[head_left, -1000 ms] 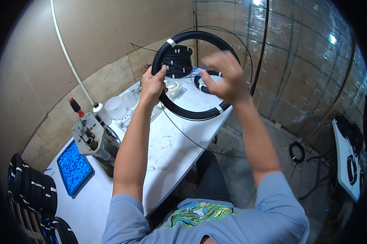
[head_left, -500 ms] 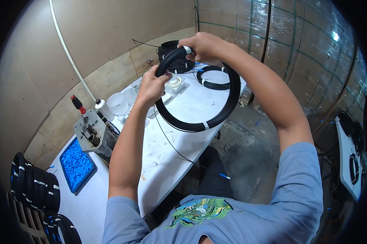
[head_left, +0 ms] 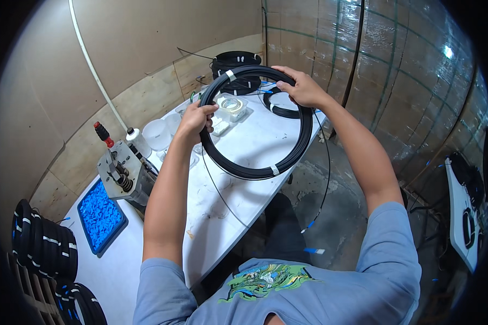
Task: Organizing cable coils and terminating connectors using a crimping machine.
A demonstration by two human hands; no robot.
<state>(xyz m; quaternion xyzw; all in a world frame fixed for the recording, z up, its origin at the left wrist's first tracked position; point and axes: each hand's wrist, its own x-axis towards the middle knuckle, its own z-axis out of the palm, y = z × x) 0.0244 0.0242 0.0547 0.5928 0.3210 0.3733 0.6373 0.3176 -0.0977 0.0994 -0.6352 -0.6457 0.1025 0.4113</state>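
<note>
A large black coil of thin cable (head_left: 265, 170) with small white tape bands is held in the air over the white table (head_left: 222, 216). My left hand (head_left: 197, 120) grips its left side. My right hand (head_left: 300, 88) grips its upper right part. One loose strand hangs down from the coil on each side, the right one ending near blue tips by the floor. A clear box with a tape roll (head_left: 232, 105) lies on the table behind the coil.
More black coils are stacked at the table's far end (head_left: 236, 69) and at the lower left (head_left: 43, 246). A metal tool with a red knob (head_left: 119, 170), a blue tray of small parts (head_left: 100, 216) and white cups (head_left: 158, 134) stand on the left. Wrapped pallets rise at right.
The coil has swung from low over the table to a more upright, opened ring. My right hand moved right along its top edge; my left hand stayed on the left side.
</note>
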